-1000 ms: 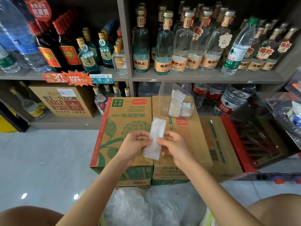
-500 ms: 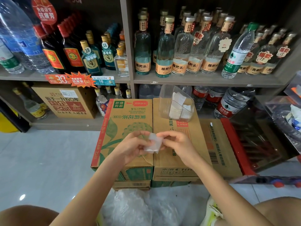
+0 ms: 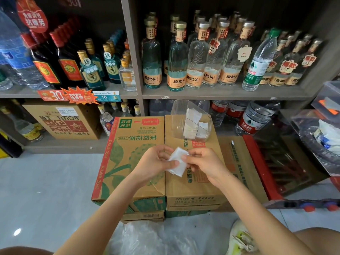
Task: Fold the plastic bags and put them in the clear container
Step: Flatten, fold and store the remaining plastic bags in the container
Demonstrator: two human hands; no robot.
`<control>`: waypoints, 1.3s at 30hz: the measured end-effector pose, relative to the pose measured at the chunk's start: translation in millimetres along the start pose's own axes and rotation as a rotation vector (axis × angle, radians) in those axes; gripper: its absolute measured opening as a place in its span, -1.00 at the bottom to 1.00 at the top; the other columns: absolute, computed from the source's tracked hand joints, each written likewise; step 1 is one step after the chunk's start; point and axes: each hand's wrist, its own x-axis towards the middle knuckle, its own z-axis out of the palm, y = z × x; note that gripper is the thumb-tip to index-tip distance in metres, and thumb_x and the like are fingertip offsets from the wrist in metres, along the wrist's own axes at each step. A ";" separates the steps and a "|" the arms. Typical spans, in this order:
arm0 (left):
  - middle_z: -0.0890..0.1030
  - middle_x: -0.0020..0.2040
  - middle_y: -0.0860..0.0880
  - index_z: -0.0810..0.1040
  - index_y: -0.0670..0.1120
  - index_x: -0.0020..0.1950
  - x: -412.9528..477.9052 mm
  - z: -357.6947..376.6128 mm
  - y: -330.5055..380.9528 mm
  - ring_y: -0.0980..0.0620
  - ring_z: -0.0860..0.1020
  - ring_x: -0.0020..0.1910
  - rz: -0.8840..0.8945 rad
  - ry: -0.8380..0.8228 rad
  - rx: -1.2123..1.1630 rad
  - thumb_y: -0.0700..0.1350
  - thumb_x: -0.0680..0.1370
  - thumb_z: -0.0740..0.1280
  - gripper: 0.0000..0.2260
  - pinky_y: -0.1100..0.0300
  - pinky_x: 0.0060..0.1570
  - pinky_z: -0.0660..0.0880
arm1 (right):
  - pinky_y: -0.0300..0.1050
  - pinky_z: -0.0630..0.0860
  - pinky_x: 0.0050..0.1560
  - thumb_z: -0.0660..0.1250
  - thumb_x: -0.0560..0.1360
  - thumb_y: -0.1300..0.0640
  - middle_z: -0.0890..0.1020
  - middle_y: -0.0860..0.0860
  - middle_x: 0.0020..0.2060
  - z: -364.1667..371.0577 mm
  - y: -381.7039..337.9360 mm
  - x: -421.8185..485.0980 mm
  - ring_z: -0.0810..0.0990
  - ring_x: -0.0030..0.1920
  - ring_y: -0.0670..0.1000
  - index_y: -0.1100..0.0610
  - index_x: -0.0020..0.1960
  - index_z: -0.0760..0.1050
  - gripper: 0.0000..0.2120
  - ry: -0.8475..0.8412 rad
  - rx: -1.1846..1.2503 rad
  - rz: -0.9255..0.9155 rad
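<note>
A small folded white plastic bag (image 3: 177,164) is pinched between my left hand (image 3: 154,162) and my right hand (image 3: 204,162), held just above the cardboard boxes (image 3: 132,159). Both hands grip it, thumbs on top. Behind it, at the far edge of the boxes, stands the clear container (image 3: 177,118), with a few folded white bags (image 3: 193,124) inside. A heap of loose clear plastic bags (image 3: 147,238) lies on the floor between my knees.
Shelves of glass bottles (image 3: 176,57) and water bottles rise right behind the boxes. A red crate (image 3: 261,168) stands to the right, with clear bins (image 3: 320,133) beyond it. Grey tiled floor (image 3: 46,190) spreads to the left.
The bag was a long strip a second ago. Both hands have folded it down into a small square packet, staying in about the same place.
</note>
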 end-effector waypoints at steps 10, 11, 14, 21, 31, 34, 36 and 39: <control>0.59 0.07 0.08 0.50 0.03 0.14 68.8 13.0 32.2 0.07 0.54 0.07 0.134 0.411 0.074 -0.04 0.49 0.43 -0.74 0.20 0.06 0.47 | -0.20 0.38 -0.10 0.40 0.47 0.21 0.68 -0.01 -0.14 -85.1 -34.2 37.1 0.57 -0.13 -0.10 0.17 -0.07 0.63 -0.94 0.199 -0.086 -0.033; 0.56 0.16 0.06 0.48 0.04 0.21 78.1 12.7 35.4 0.04 0.51 0.15 0.131 0.436 0.097 0.01 0.51 0.42 -0.70 0.13 0.13 0.44 | -0.18 0.39 -0.08 0.41 0.47 0.21 0.68 0.00 -0.14 -91.4 -37.0 45.5 0.58 -0.10 -0.08 0.17 -0.08 0.63 -0.95 0.214 -0.090 -0.032; 0.42 0.39 -0.01 0.32 0.02 0.46 107.6 13.6 43.4 -0.03 0.39 0.35 0.049 0.358 0.105 0.12 0.51 0.39 -0.44 0.04 0.30 0.35 | -0.28 0.38 -0.15 0.41 0.47 0.24 0.66 -0.02 -0.17 -105.8 -44.9 73.9 0.56 -0.10 -0.08 0.23 -0.06 0.62 -0.92 0.240 -0.143 -0.026; 0.24 0.52 0.04 0.11 0.09 0.56 128.8 15.3 27.7 0.10 0.24 0.44 0.061 0.127 -0.127 -0.04 0.44 0.50 -0.20 0.12 0.35 0.25 | -0.08 0.48 0.07 0.52 0.38 0.14 0.65 -0.07 -0.09 -109.7 -39.1 123.3 0.58 0.05 0.01 0.01 -0.18 0.63 -0.92 0.214 -0.395 0.008; 0.40 0.27 0.33 0.24 0.19 0.41 99.8 11.4 7.9 0.54 0.40 0.14 0.211 0.147 -0.156 -0.16 0.38 0.52 -0.28 0.33 0.20 0.39 | -0.03 0.19 0.18 0.42 0.44 -0.06 0.49 -0.07 0.31 -77.4 -21.5 115.7 0.37 0.28 0.06 -0.07 -0.03 0.67 -0.85 0.496 -1.106 -0.206; 0.40 0.38 0.23 0.27 0.26 0.38 93.6 11.6 1.7 0.31 0.38 0.33 0.220 0.160 -0.158 -0.05 0.31 0.54 -0.27 0.13 0.34 0.36 | 0.01 0.21 0.14 0.50 0.37 0.01 0.55 0.03 0.25 -70.6 -8.7 111.6 0.44 0.22 0.13 -0.03 -0.13 0.69 -0.90 0.537 -1.185 -0.380; 0.46 0.30 0.32 0.30 0.24 0.37 90.7 11.9 0.3 0.33 0.41 0.30 0.236 0.166 -0.167 -0.06 0.31 0.57 -0.27 0.14 0.31 0.39 | 0.02 0.24 0.05 0.57 0.29 0.07 0.62 0.07 0.15 -70.5 -0.2 109.6 0.52 0.11 0.17 0.00 -0.20 0.69 -0.88 0.572 -1.129 -0.424; 0.50 0.22 0.37 0.33 0.24 0.33 88.9 11.9 -1.0 0.34 0.44 0.26 0.244 0.163 -0.178 -0.09 0.30 0.59 -0.29 0.19 0.26 0.41 | -0.04 0.19 0.05 0.56 0.29 0.03 0.60 0.05 0.17 -72.8 5.3 102.1 0.51 0.13 0.15 -0.03 -0.08 0.68 -0.79 0.612 -1.047 -0.469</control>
